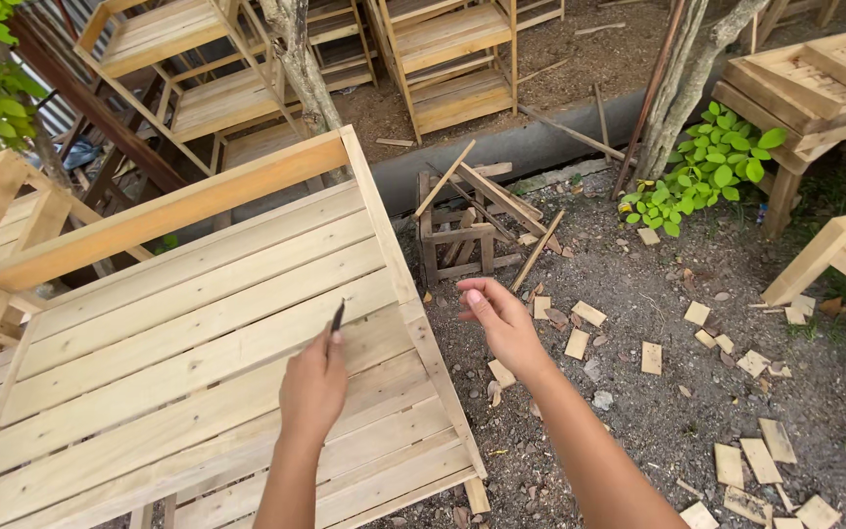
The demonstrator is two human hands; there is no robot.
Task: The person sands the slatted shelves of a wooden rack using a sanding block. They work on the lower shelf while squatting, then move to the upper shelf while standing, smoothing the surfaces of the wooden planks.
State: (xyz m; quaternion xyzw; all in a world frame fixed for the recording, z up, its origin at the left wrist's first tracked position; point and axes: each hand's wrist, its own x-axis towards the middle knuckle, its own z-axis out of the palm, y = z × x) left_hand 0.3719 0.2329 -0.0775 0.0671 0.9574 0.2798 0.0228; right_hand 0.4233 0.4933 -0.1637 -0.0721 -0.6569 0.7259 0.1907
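Pinching a dark pencil (337, 316) between its closed fingers, the left hand (313, 384) hovered over the slatted wooden frame (178, 333). The pencil's long axis ran nearly upright, its tip pointing up and away from the wrist and leaning slightly right, above a plank near the frame's right rail (394, 264). The right hand (498, 318) hung empty just beyond that rail, fingers loosely curled and apart, gripping nothing; it sat to the pencil's right, close but not touching. Past it, on the dirt ground (658, 411), lay scattered wood offcuts (650, 357) and a small stool-like stack of sticks (462, 230). Finished wooden shelves (452, 59) stood farther back.
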